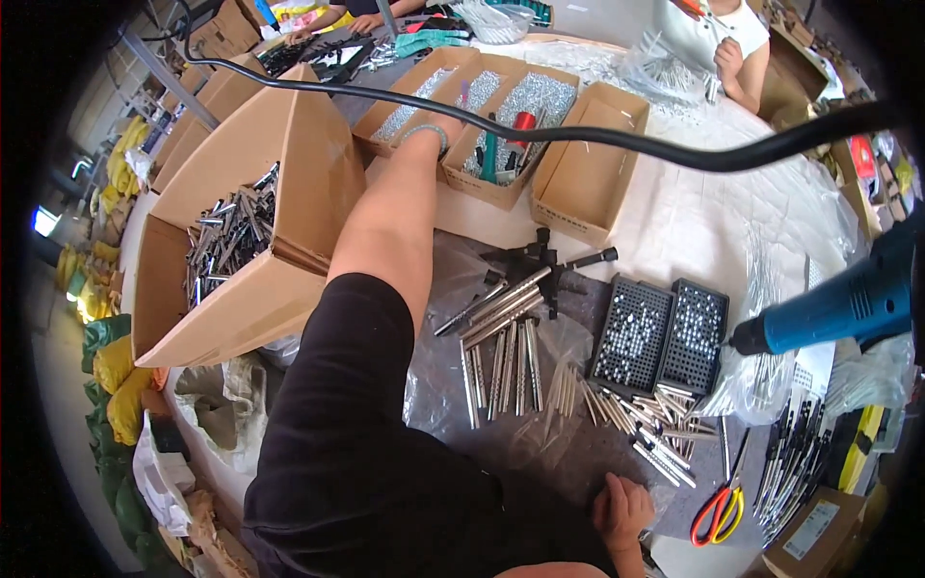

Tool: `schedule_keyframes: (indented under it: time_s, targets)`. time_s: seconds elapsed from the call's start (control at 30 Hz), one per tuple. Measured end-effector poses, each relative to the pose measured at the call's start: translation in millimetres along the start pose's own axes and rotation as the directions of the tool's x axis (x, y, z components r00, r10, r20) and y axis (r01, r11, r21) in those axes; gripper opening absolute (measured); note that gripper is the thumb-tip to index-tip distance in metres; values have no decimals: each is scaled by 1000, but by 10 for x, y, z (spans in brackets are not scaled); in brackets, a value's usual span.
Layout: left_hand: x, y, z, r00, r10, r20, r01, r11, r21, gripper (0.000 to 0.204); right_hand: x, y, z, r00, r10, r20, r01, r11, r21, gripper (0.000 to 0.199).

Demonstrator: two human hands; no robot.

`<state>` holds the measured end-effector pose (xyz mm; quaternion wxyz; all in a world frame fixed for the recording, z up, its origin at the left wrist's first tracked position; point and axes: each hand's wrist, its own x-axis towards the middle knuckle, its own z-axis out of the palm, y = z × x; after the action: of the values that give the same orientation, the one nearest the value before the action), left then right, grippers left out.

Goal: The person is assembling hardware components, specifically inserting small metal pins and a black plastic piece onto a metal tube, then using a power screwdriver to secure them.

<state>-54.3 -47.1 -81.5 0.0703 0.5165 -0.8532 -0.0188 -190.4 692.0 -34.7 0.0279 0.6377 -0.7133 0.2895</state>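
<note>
My left arm stretches forward over the table. A band circles its wrist, and my left hand (451, 126) dips into a cardboard box (393, 143) of small silvery metal parts. The box's wall and a black cable hide most of its fingers. My right hand (624, 511) rests low at the near table edge, fingers curled in; whatever they hold, if anything, is hidden. Beyond it lie short metal tubes (665, 433) in a loose pile. Longer slotted metal tubes (503, 366) sit in rows further left, beside black plastic fittings (547, 260).
A tall carton (313, 144) of metal pieces stands left. Two black perforated trays (696, 328) hold small silvery parts. A blue power driver (833, 313) juts in at right, above scissors (718, 512). The black cable (617, 138) crosses overhead. Other people work across the table.
</note>
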Motion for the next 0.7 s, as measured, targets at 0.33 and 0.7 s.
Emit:
schedule_keyframes:
  time_s: [0.33, 0.7]
  targets:
    - [-800, 881, -726, 995, 73, 64, -64, 988, -140, 34, -85, 40, 80, 999, 27, -24, -29, 996, -85, 38]
    - [-721, 483, -802, 845, 216, 489, -158, 975, -156, 43, 4, -18, 39, 998, 60, 1, -60, 997, -45, 38]
